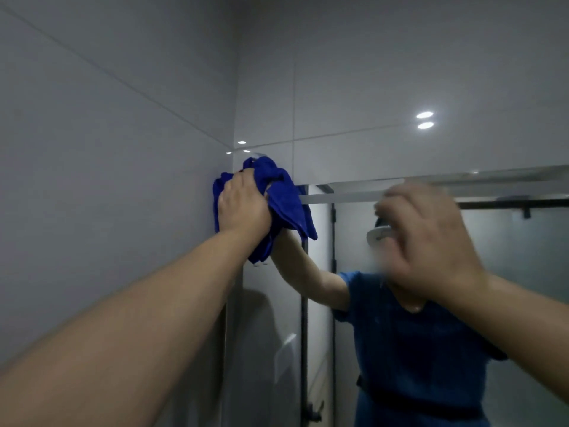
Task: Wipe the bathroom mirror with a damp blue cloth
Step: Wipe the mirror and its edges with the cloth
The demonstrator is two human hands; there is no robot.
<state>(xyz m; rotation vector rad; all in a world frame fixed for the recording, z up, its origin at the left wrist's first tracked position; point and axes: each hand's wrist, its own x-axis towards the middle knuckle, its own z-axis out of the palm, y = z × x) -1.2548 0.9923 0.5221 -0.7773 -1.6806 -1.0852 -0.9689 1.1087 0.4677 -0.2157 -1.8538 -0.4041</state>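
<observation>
A bunched blue cloth [284, 198] is pressed against the upper left corner of the bathroom mirror [511, 257]. My left hand [243, 204] grips the cloth, arm stretched up to it. My right hand [425, 238] is raised in front of the mirror to the right, blurred, with fingers loosely curled and nothing in it. The mirror shows a person in a blue shirt and the cloth's own reflection.
Grey tiled walls [107, 149] meet in a corner just left of the mirror. The mirror's top edge [462, 177] runs to the right. A shower door frame and black rail are reflected in the glass.
</observation>
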